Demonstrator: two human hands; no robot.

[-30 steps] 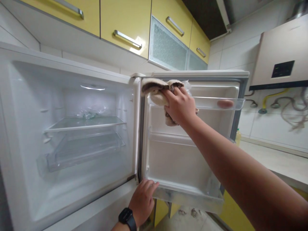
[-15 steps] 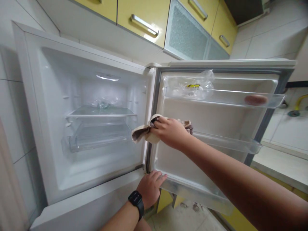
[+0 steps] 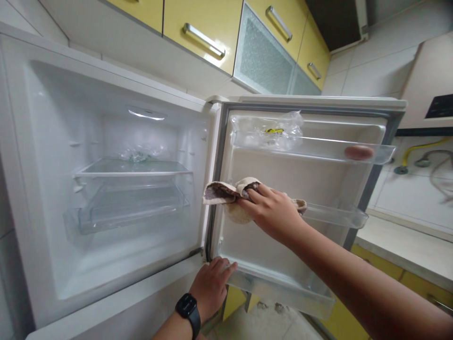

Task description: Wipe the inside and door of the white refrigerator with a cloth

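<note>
My right hand [image 3: 272, 208] is closed on a folded beige and brown cloth [image 3: 221, 192]. It holds the cloth against the inner side of the open refrigerator door [image 3: 318, 182], close to the hinge-side seal and level with the middle door shelf [image 3: 329, 216]. Part of the cloth sticks out left of my fingers, and another fold shows to their right. Down at the hinge-side corner, my left hand [image 3: 210, 285], with a black watch on its wrist, has its fingers hooked over the lower edge of the door by the bottom door shelf [image 3: 283, 290].
Left of the door, the compartment has a glass shelf [image 3: 138, 166] with a clear plastic bag [image 3: 141, 152] on it and a clear drawer [image 3: 130, 217] below. The top door shelf bears a tied plastic bag [image 3: 272, 134] and a reddish item [image 3: 359, 152]. Yellow cabinets [image 3: 200, 28] hang above.
My right hand and the cloth have moved right, from across the hinge-side frame onto the door's inner side. The left hand stays at the lower corner. The whole view has shifted somewhat.
</note>
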